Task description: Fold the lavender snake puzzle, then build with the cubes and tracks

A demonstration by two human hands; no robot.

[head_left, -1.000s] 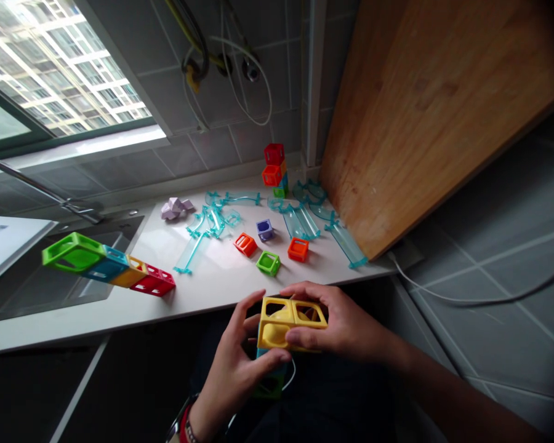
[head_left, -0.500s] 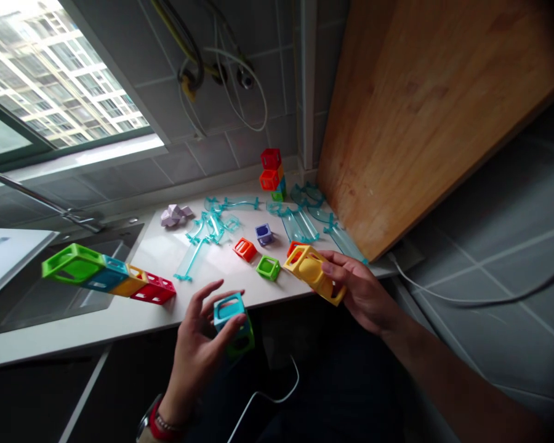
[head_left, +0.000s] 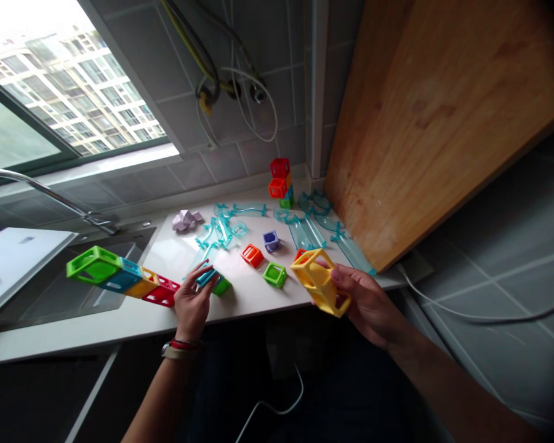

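Low over the counter's front edge, my left hand [head_left: 191, 304] has its thumb and fingers closed around a blue cube block [head_left: 207, 277]. A green cube block [head_left: 221, 285] is joined to the blue one. My right hand [head_left: 362, 298] grips a pair of joined yellow cube blocks [head_left: 321, 283], raised above the edge and tilted. Behind them an orange block [head_left: 300, 253] is mostly hidden. Close to my left hand stands a column of blocks, green [head_left: 95, 266], blue, yellow and red [head_left: 161, 290]. Loose orange [head_left: 252, 255], green [head_left: 274, 275] and purple [head_left: 271, 240] cubes lie between my hands.
Clear teal track pieces [head_left: 307, 231] spread over the white counter [head_left: 244, 301]. A short block tower [head_left: 280, 187] stands by the back wall, with lilac pieces [head_left: 184, 219] farther left. A wooden board [head_left: 425, 111] leans at right; a sink with a faucet [head_left: 92, 218] lies left.
My left hand has moved forward and left, bringing the blue and green blocks from in front of the counter to over its surface. My right hand keeps the yellow blocks, turned slightly.
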